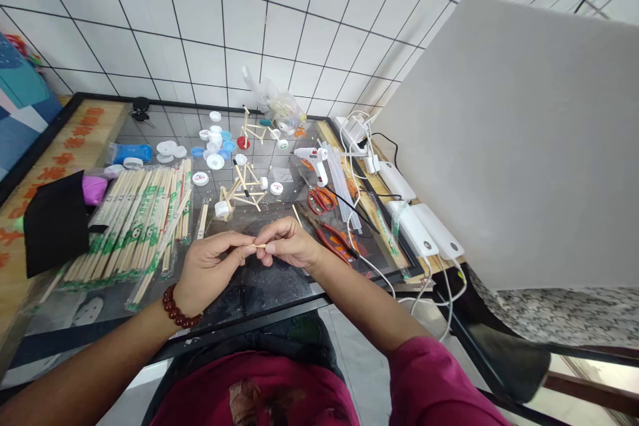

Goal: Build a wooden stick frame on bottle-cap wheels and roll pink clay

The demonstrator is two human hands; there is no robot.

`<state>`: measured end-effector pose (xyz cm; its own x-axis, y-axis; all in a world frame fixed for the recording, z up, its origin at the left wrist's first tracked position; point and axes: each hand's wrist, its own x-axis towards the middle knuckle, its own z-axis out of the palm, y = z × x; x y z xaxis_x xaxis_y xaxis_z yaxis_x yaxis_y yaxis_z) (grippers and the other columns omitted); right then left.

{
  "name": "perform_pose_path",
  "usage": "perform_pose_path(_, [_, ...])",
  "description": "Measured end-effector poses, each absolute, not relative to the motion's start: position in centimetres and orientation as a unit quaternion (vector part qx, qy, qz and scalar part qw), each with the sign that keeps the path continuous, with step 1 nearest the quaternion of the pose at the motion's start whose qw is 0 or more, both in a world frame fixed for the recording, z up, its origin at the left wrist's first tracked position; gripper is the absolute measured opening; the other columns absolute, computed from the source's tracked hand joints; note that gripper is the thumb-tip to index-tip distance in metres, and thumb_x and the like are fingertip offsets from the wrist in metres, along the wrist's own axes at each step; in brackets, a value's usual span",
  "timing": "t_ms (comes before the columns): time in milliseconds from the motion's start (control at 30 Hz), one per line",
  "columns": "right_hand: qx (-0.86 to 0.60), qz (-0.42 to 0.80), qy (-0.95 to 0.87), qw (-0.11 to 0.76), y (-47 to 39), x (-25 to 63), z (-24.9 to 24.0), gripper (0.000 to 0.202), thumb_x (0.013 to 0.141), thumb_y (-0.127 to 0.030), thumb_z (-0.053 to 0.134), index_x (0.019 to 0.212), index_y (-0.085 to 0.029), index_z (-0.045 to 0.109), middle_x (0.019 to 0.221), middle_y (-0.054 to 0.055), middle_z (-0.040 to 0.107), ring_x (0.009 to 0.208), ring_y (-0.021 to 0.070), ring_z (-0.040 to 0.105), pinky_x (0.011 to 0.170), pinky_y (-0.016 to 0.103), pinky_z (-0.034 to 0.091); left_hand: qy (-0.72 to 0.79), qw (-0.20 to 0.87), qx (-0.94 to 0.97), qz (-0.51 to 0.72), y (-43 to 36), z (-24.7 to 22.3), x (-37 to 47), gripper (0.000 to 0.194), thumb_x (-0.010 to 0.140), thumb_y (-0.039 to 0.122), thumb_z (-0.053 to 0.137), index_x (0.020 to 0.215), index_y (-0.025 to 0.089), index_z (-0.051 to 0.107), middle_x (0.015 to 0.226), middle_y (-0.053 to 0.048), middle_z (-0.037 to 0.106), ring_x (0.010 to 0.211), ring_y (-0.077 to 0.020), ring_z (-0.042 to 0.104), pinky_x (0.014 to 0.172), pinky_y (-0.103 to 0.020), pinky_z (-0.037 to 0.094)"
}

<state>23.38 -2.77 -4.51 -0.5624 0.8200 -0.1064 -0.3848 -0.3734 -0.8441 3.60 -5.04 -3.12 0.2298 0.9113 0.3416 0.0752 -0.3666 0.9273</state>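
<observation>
A short, thin pale wooden stick piece (258, 246) is pinched at both ends over the glass tabletop (279, 283), low and close to the body, probably for a steady view. The left hand (207, 273), a red bead bracelet (177, 309) on its wrist, grips one end between thumb and forefinger; the right hand (289, 245) closes on the other. At twelve o'clock stands a small frame of sticks with white caps (243, 193). At nine o'clock lie wrapped bamboo chopsticks (137, 219); at two o'clock, red-handled scissors (322, 198) and a white glue gun (315, 160).
</observation>
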Motion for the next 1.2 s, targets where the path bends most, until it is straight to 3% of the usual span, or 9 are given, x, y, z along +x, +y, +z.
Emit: perform_pose_path(1200, [-0.218, 0.812, -0.389, 0.377, -2.68, 23.6, -4.8, 0.036, 0.064, -0.039, 0.098, 0.087, -0.015, 0.084, 0.072, 0.004, 0.08, 0.055, 0.0113, 0.072, 0.057, 0.021, 0.061, 0.369, 0.406, 0.673, 0.496, -5.07, -2.88, 3.62, 0.013, 0.086, 0.015, 0.073, 0.089, 0.023, 0.083, 0.072, 0.0, 0.079, 0.055, -0.0085, 0.067, 0.055, -0.016, 0.056])
